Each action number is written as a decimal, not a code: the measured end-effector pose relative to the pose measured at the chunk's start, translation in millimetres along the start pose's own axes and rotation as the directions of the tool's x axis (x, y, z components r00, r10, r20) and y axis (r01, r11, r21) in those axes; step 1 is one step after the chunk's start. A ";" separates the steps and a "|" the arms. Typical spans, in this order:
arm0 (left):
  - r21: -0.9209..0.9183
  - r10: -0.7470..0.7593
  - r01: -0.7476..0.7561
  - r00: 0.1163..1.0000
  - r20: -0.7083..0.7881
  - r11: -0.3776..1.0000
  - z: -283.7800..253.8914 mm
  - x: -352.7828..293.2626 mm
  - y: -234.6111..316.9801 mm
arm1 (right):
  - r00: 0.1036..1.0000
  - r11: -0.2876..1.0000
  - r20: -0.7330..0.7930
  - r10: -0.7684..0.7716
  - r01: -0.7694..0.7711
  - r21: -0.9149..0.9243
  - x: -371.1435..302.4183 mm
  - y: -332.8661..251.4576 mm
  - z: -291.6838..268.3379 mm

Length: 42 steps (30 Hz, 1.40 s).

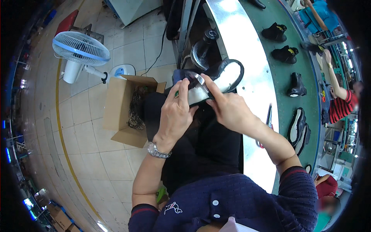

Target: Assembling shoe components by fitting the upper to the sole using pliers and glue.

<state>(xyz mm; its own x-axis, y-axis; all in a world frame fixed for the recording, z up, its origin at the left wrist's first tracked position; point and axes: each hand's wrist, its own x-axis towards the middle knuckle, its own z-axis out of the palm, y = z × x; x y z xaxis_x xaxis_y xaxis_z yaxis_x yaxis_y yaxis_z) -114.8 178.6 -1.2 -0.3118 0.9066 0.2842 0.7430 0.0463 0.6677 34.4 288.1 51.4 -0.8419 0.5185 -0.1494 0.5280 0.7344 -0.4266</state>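
Observation:
Above my lap, both hands hold a black-rimmed shoe sole (228,75) with a white face, its rounded end tilted up to the right. Wrapped round its near left part is my left hand (176,116), with a green-stoned ring and a metal watch (157,151) at the wrist. My right hand (234,112) is closed on the sole's middle, index finger stretched along it and thumb at the near edge. A small shiny piece (199,79) shows by the right fingertip; I cannot make out what it is. Dark material beside the left fingers is partly hidden.
A metal worktop (255,170) curves along my right, with scissors (269,116) on it. Beyond runs a green conveyor (276,71) carrying black shoes (296,84) and soles (297,125). An open carton (116,102) and a fan (81,48) stand left; people work far right.

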 end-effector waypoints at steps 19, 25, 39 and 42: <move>-0.060 -0.402 0.398 0.896 -0.189 0.915 -43.9 -92.0 -6.7 | 0.898 0.903 0.431 -0.086 -0.113 0.415 -44.9 -28.5 -19.1; -0.272 -0.451 0.416 0.889 -0.081 0.868 -37.1 -111.7 5.4 | 0.733 0.979 0.655 -0.182 0.077 0.186 -8.7 -70.8 -44.9; -0.695 -0.216 0.419 0.745 0.631 -0.585 -7.1 -90.0 -23.1 | 0.742 0.967 0.632 -0.222 0.250 0.046 -17.9 -49.2 -22.9; -0.686 -0.193 0.418 0.755 0.627 -0.596 6.0 -77.9 -24.7 | 0.775 0.959 0.571 -0.270 0.269 0.089 -19.5 -37.7 -23.1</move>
<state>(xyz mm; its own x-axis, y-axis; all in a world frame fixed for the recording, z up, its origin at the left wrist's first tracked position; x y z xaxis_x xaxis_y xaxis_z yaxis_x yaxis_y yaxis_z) -105.3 109.3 -43.9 -0.0073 0.9385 -0.3453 -0.9791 0.0635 0.1933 33.5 260.4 91.1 -0.8588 -0.0471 -0.5102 0.2701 0.8044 -0.5291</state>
